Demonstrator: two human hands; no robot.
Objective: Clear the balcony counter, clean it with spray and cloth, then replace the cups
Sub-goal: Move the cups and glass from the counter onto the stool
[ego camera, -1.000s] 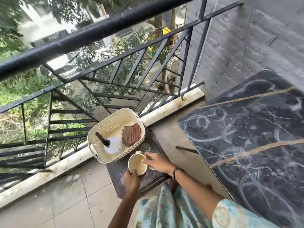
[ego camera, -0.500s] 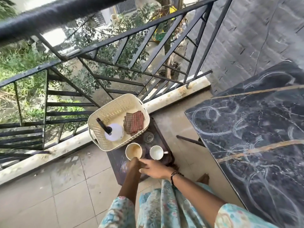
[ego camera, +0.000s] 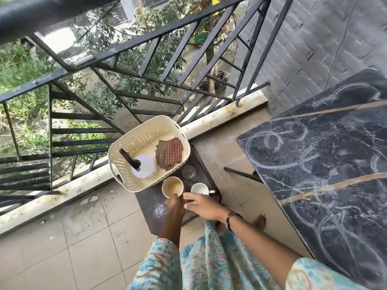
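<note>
On the low dark worktop [ego camera: 152, 203], our left hand [ego camera: 174, 203] touches the stained cup [ego camera: 172, 186], grip unclear; right hand [ego camera: 202, 204] hovers, fingers relaxed apart, near the white cup [ego camera: 199, 188]. Basket [ego camera: 134, 141] holds spray bottle [ego camera: 144, 168] and cloth [ego camera: 170, 153].

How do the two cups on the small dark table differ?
The left cup is cream-coloured and stained brown inside; the right cup is white and looks clean. The left cup looks wider than the right cup. The left hand touches the left cup's near rim; the right hand hovers by the right cup, contact unclear. A handle shows on the right cup, none on the left cup. Both stand upright on the table, beside the basket.
</note>
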